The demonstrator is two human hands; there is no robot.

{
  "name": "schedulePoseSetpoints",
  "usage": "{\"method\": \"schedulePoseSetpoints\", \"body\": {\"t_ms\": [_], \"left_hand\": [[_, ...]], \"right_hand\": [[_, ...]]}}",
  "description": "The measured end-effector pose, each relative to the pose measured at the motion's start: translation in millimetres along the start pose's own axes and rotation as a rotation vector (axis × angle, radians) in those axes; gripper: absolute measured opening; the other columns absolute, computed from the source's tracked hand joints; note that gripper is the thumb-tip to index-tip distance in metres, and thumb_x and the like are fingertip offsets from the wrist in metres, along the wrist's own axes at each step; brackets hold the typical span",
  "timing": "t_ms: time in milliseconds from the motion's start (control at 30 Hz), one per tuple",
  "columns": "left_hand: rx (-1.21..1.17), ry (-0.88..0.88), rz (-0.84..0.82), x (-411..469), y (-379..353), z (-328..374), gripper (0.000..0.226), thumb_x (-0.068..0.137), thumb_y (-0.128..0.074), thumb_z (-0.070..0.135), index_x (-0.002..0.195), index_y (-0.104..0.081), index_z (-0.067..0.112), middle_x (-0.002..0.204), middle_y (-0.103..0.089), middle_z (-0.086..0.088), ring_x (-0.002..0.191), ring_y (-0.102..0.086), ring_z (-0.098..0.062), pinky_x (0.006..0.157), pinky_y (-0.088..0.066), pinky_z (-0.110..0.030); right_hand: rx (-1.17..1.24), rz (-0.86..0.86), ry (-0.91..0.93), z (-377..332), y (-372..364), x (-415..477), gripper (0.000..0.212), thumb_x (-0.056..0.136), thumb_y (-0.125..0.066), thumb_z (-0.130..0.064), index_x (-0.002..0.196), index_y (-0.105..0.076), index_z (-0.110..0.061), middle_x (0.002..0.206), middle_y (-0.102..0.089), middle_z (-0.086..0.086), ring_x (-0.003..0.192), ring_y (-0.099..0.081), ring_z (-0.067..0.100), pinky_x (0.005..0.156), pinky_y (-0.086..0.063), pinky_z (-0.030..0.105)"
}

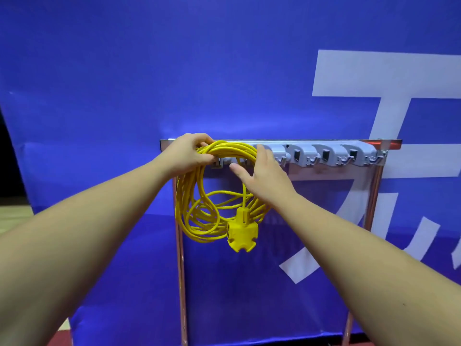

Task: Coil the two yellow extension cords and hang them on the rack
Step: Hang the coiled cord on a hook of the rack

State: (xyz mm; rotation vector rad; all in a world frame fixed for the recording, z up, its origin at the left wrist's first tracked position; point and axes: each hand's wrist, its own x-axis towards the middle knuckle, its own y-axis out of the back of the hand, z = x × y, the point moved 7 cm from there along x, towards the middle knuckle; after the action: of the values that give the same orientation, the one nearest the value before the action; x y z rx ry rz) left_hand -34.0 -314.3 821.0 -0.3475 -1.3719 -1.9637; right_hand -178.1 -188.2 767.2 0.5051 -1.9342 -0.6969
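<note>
A coiled yellow extension cord [199, 196] hangs in loose loops at the left end of the grey rack [324, 154], its yellow three-way socket [241, 232] dangling at the bottom. My left hand [185, 153] grips the top of the coil against the rack's left hooks. My right hand [259, 176] lies spread over the coil's right side with fingers apart, touching the loops near the rack. Only one cord is in view.
The rack stands on a metal frame with two thin legs [180, 270] in front of a blue backdrop [124, 83] with large white lettering. Several grey hooks [349, 158] to the right carry nothing. A strip of wooden floor [12, 216] shows at left.
</note>
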Motion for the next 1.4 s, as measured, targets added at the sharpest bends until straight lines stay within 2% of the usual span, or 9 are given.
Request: {"method": "schedulePoseSetpoints", "body": {"t_ms": [233, 333, 467, 600, 800, 933, 1067, 1233, 1400], "left_hand": [[-0.099, -0.017, 0.018, 4.5, 4.6, 0.0, 0.035, 0.080, -0.074, 0.034, 0.113, -0.063, 0.029, 0.092, -0.066, 0.005, 0.078, -0.062, -0.007, 0.069, -0.047, -0.019], [-0.192, -0.015, 0.007, 5.4, -5.2, -3.6, 0.033, 0.083, -0.070, 0.034, 0.114, -0.058, 0.036, 0.093, -0.065, 0.002, 0.078, -0.063, -0.013, 0.071, -0.051, -0.027], [-0.011, -0.012, 0.239, -0.7, -12.6, -16.0, 0.027, 0.084, -0.067, 0.040, 0.111, -0.066, 0.039, 0.111, -0.044, 0.002, 0.109, -0.047, -0.018, 0.096, -0.041, -0.041], [0.055, -0.076, 0.244, -3.9, -17.7, -14.6, 0.033, 0.093, -0.057, 0.033, 0.126, -0.060, 0.032, 0.103, -0.042, 0.002, 0.105, -0.044, -0.025, 0.097, -0.040, -0.045], [-0.093, -0.039, 0.314, -12.1, -16.1, -6.8, 0.030, 0.093, -0.058, 0.021, 0.122, -0.063, 0.026, 0.091, -0.055, 0.000, 0.084, -0.053, -0.004, 0.072, -0.038, -0.009], [-0.149, -0.005, 0.402, -18.7, -18.8, -10.6, 0.008, 0.089, -0.063, 0.025, 0.096, -0.062, 0.021, 0.102, -0.068, -0.004, 0.092, -0.061, -0.015, 0.078, -0.049, -0.029], [-0.042, -0.075, 0.353, -28.6, -21.7, -8.7, 0.033, 0.091, -0.059, 0.016, 0.124, -0.060, 0.016, 0.121, -0.061, -0.005, 0.113, -0.055, -0.019, 0.096, -0.041, -0.026], [-0.005, 0.014, 0.196, -54.7, -8.7, -4.1, 0.059, 0.082, -0.056, 0.019, 0.140, -0.044, 0.029, 0.136, -0.052, 0.000, 0.125, -0.046, -0.019, 0.105, -0.038, -0.041], [0.018, 0.108, 0.194, -89.9, 13.2, 12.7, 0.050, 0.082, -0.061, 0.012, 0.132, -0.050, 0.013, 0.130, -0.054, -0.010, 0.122, -0.049, -0.024, 0.101, -0.037, -0.031]], "right_hand": [[0.397, 0.041, -0.017, 11.9, 8.8, 9.2, 0.033, 0.098, -0.051, -0.029, 0.131, -0.047, -0.035, 0.083, -0.063, -0.004, 0.069, -0.058, 0.014, 0.064, -0.045, 0.027], [0.559, 0.062, -0.053, 17.5, 7.3, 11.3, 0.033, 0.098, -0.054, -0.028, 0.130, -0.059, -0.030, 0.106, -0.069, -0.005, 0.091, -0.062, 0.010, 0.076, -0.047, 0.020], [0.409, 0.007, -0.013, 24.7, -0.8, 9.2, 0.042, 0.103, -0.039, -0.035, 0.145, -0.041, -0.030, 0.126, -0.059, 0.008, 0.119, -0.053, 0.021, 0.096, -0.043, 0.031], [0.243, 0.092, 0.048, 17.0, 7.1, 10.2, 0.042, 0.104, -0.037, -0.024, 0.146, -0.041, -0.020, 0.111, -0.050, 0.007, 0.107, -0.052, 0.024, 0.079, -0.032, 0.020], [0.323, 0.370, -0.034, 21.7, 18.8, 4.6, 0.018, 0.099, -0.048, -0.018, 0.099, -0.066, -0.016, 0.082, -0.063, 0.004, 0.073, -0.057, 0.023, 0.055, -0.038, 0.030], [0.234, 0.340, 0.001, 19.1, 14.1, -3.7, 0.025, 0.101, -0.043, -0.013, 0.111, -0.066, -0.010, 0.096, -0.063, 0.008, 0.088, -0.059, 0.027, 0.065, -0.039, 0.030], [0.106, 0.118, 0.087, 14.8, 2.5, -21.2, 0.051, 0.097, -0.040, -0.005, 0.148, -0.036, -0.012, 0.131, -0.048, 0.010, 0.114, -0.050, 0.026, 0.090, -0.048, 0.039], [0.042, 0.042, 0.013, 0.4, 21.1, -29.8, 0.055, 0.092, -0.044, -0.008, 0.147, -0.034, -0.006, 0.147, -0.033, 0.015, 0.135, -0.035, 0.031, 0.109, -0.038, 0.040], [0.077, 0.032, -0.056, -14.2, 39.9, -63.8, 0.039, 0.090, -0.044, -0.015, 0.127, -0.051, -0.010, 0.129, -0.044, 0.011, 0.116, -0.049, 0.032, 0.096, -0.046, 0.044]]}}
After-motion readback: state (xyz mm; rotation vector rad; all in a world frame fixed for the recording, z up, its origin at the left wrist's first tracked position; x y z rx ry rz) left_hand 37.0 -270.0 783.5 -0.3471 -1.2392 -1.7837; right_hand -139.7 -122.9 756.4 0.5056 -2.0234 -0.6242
